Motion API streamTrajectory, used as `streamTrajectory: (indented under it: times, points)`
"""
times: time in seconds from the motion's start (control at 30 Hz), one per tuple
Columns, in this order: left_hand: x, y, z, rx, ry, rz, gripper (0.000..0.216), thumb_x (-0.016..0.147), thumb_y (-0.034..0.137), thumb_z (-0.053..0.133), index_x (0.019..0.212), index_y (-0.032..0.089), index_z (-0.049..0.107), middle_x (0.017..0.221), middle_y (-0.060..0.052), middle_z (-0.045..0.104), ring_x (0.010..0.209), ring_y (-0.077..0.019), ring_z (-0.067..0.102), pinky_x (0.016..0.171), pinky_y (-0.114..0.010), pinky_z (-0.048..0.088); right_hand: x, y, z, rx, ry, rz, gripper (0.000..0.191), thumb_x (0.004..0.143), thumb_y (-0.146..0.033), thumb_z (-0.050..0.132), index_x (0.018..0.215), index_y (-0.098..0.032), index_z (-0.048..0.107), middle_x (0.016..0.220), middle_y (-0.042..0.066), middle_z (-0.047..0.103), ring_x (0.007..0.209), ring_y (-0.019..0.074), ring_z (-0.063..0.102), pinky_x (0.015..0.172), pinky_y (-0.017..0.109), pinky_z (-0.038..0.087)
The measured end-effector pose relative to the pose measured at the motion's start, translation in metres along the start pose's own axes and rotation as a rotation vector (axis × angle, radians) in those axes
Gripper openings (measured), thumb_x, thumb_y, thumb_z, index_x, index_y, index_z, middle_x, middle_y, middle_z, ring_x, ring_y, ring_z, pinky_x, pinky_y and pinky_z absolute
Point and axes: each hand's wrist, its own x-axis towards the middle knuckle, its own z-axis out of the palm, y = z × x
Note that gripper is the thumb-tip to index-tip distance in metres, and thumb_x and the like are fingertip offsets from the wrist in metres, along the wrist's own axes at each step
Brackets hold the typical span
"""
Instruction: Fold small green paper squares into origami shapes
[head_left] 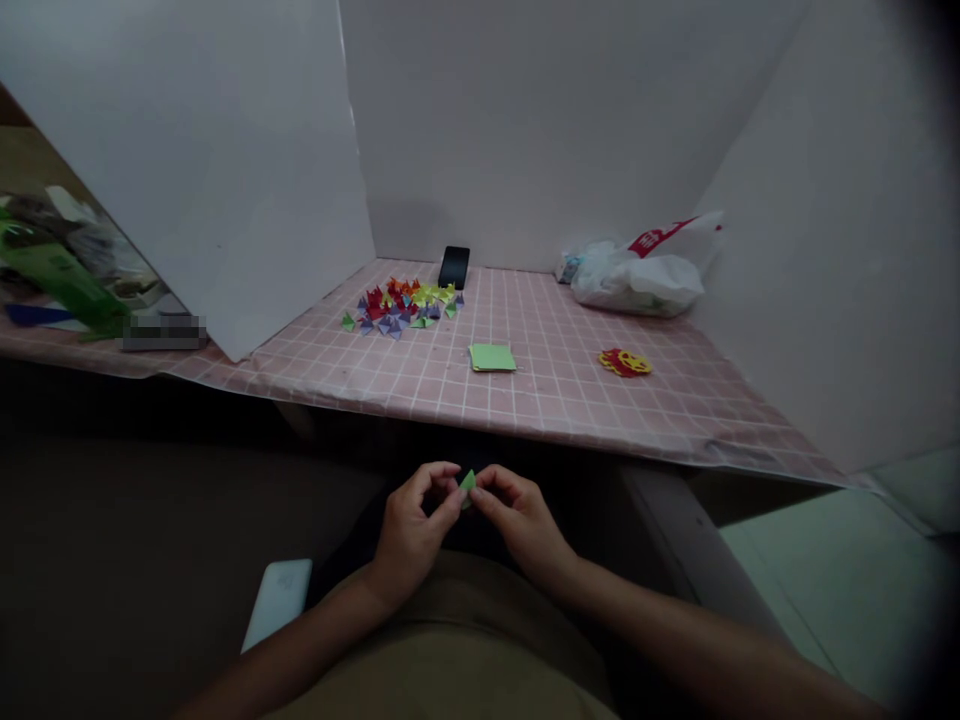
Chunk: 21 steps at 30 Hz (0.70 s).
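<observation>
Above my lap, a small folded piece of green paper (468,482) is pinched between both hands, its pointed tip facing up. My left hand (420,515) grips its left side with thumb and fingers. On the other side, my right hand (521,515) holds it the same way. Part of the paper is hidden behind the fingertips. A stack of green paper squares (492,358) lies on the table in front of me. Farther back to the left is a cluster of small folded paper figures (397,308) in red, orange, yellow, green and purple.
The pink checked tablecloth (540,400) covers the table, with white panels around it. A black phone (454,267), a white plastic bag (637,280) and red-and-yellow cutouts (625,363) lie on it. A white power-bank-like block (279,600) rests at my left; a green bottle (64,275) lies beyond the left panel.
</observation>
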Motion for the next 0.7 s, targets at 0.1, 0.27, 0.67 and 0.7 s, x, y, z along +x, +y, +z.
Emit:
streamTrajectory:
  times: [0.1, 0.27, 0.67, 0.7]
  points:
    - [0.0006, 0.0016, -0.0015, 0.032, -0.050, 0.008, 0.011, 0.086, 0.025, 0.059, 0.083, 0.018, 0.067, 0.077, -0.002, 0.067, 0.072, -0.0159, 0.061, 0.067, -0.025, 0.046, 0.0002, -0.0008, 0.0005, 0.015, -0.024, 0.009, 0.018, 0.083, -0.033, 0.061, 0.075, -0.017, 0.059, 0.071, 0.000, 0.058, 0.068, 0.0137, 0.053, 0.067, 0.026, 0.043]
    - [0.0000, 0.0040, -0.0022, 0.114, -0.086, 0.034, 0.011, 0.083, 0.020, 0.059, 0.073, 0.017, 0.063, 0.070, 0.000, 0.061, 0.066, -0.0142, 0.056, 0.063, -0.024, 0.042, 0.0027, -0.0009, -0.0012, -0.042, -0.001, -0.013, 0.015, 0.081, -0.031, 0.063, 0.076, -0.017, 0.058, 0.068, -0.002, 0.056, 0.065, 0.0124, 0.050, 0.062, 0.024, 0.041]
    - [0.0027, 0.0013, -0.0052, -0.296, -0.238, -0.313, 0.020, 0.081, 0.034, 0.061, 0.073, 0.016, 0.065, 0.067, -0.001, 0.063, 0.061, -0.0130, 0.052, 0.062, -0.025, 0.041, 0.0045, -0.0088, -0.0070, 0.069, -0.081, 0.032, 0.018, 0.085, -0.031, 0.059, 0.076, -0.016, 0.064, 0.065, 0.000, 0.062, 0.062, 0.0128, 0.057, 0.064, 0.027, 0.046]
    - [0.0027, 0.0008, -0.0053, -0.314, -0.237, -0.325, 0.020, 0.081, 0.034, 0.062, 0.073, 0.016, 0.065, 0.067, -0.001, 0.063, 0.060, -0.0127, 0.052, 0.061, -0.025, 0.041, 0.0045, -0.0096, -0.0069, 0.094, -0.084, 0.045, 0.016, 0.083, -0.031, 0.061, 0.077, -0.016, 0.064, 0.066, -0.001, 0.062, 0.062, 0.0127, 0.057, 0.064, 0.027, 0.047]
